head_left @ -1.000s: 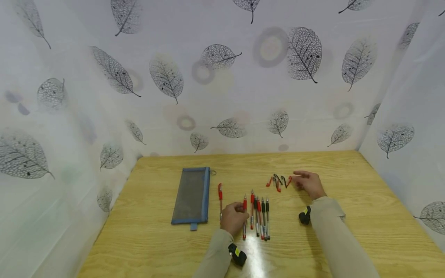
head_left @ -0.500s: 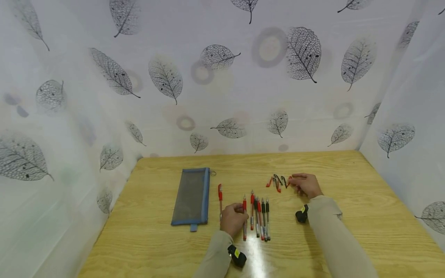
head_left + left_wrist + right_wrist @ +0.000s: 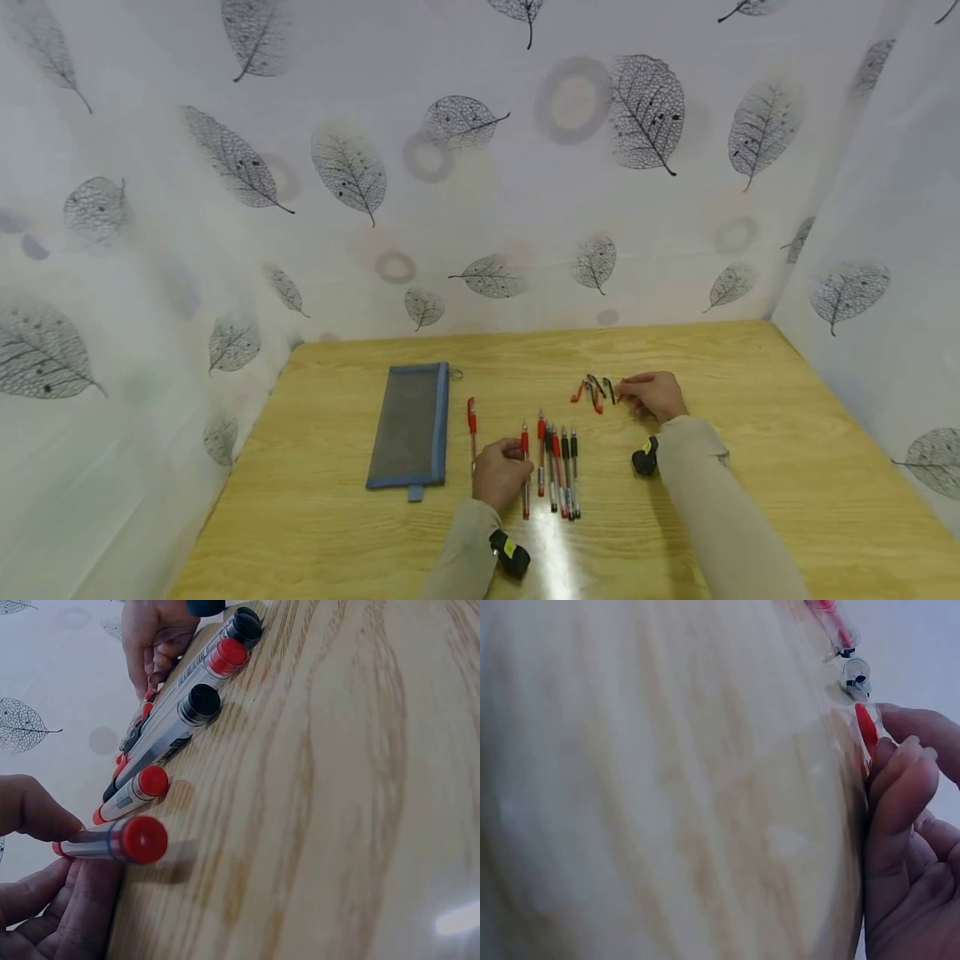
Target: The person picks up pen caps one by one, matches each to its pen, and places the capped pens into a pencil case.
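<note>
My left hand [image 3: 501, 475] pinches an uncapped red gel pen [image 3: 525, 442] between thumb and fingers; the pen's red end [image 3: 144, 840] faces the left wrist view. To its right, several uncapped red and black pens [image 3: 555, 471] lie side by side, tips pointing away. Farther back, my right hand [image 3: 654, 393] has its thumb and fingers on a red pen cap [image 3: 866, 727], which they partly hide. Left of those fingers lies a cluster of red and black caps [image 3: 596, 390]. A capped red pen [image 3: 472, 415] lies left of my left hand, its lower end hidden.
A grey mesh zip pouch [image 3: 408, 427] with blue edging lies on the left of the wooden table [image 3: 300, 533]. Leaf-patterned white curtains [image 3: 480, 208] stand along the back and sides.
My right hand has shifted slightly left onto the red cap at the end of the cluster, its fingers closing on it. The left hand keeps its hold on the red pen.
</note>
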Demonstrator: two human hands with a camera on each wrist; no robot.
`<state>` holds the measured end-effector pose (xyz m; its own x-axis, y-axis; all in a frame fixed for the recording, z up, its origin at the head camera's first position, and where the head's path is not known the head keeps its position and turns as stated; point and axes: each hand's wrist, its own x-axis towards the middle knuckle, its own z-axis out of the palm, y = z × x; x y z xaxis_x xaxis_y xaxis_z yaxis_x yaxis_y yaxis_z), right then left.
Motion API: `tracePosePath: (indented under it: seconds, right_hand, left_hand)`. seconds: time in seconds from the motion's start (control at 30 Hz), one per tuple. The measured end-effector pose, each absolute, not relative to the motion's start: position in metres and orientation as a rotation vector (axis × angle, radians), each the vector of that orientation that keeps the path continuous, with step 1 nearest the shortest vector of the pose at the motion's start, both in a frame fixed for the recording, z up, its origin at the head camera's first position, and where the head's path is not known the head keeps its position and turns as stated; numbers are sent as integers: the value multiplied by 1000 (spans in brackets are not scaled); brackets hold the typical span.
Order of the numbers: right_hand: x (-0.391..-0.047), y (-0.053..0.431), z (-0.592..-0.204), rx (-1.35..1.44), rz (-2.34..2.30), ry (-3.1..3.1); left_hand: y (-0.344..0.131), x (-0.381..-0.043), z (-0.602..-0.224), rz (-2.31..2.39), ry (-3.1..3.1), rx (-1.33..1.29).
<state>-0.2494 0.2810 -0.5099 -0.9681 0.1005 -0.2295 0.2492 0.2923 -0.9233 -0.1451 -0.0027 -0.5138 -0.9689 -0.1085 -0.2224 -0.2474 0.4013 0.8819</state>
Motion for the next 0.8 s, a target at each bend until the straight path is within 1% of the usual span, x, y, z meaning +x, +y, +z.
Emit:
tracePosePath:
  seconds: [0.27,0.8]
  right_hand:
    - [-249,280,-510,378,-1793,2373]
    - [-241,282,-509,336,-1908,2327]
  left_hand:
    - [-3,-143,-509,1643,2504,-302]
    - [-4,-141,-510,1690,2472,-297]
